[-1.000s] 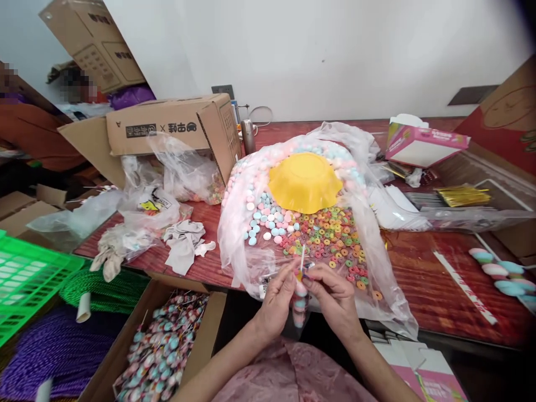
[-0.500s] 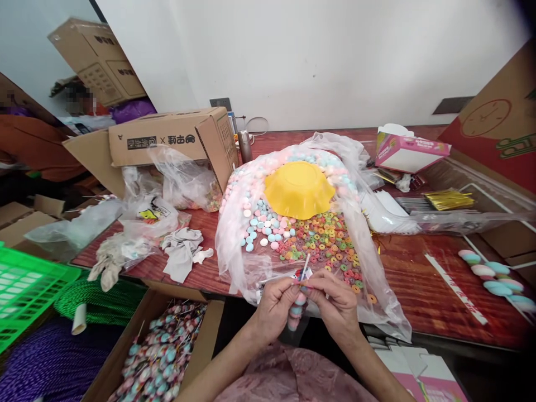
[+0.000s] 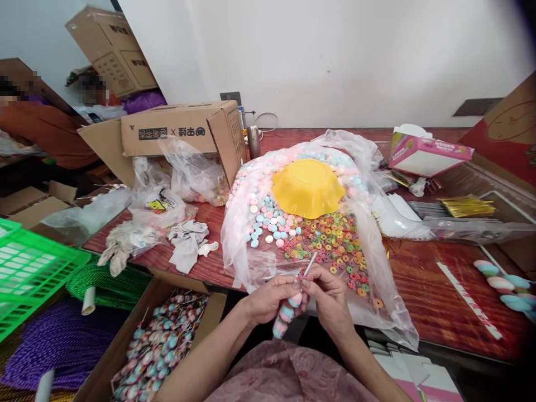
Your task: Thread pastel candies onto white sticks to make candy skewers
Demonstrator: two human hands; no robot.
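Observation:
Close to my body I hold a candy skewer (image 3: 286, 315) of pink and blue marshmallows on a white stick. It tilts, with the bare stick end pointing up and right. My left hand (image 3: 268, 298) is closed around its upper part, fingers pinched near the top candy. Thumb and fingers of my right hand (image 3: 329, 296) pinch at the base of the bare stick; what lies between the fingertips is partly hidden. Just beyond my hands, loose ring gummies (image 3: 335, 240) and pink and blue marshmallows (image 3: 268, 223) lie on clear plastic around an upturned yellow bowl (image 3: 309, 187).
At lower left, a carton (image 3: 215, 318) holds many finished skewers beside a green basket (image 3: 46, 268) and purple twisted cords (image 3: 62, 340). A cardboard box (image 3: 167, 131), cloths (image 3: 188, 243) and bags stand left; gold ties (image 3: 469, 206) and a white strip (image 3: 469, 301) lie right. Other people sit far left.
The skewer's lower end has swung left and more of its marshmallows show. My hands stay pinched at its top. The whole view has shifted slightly, so the table appears farther right.

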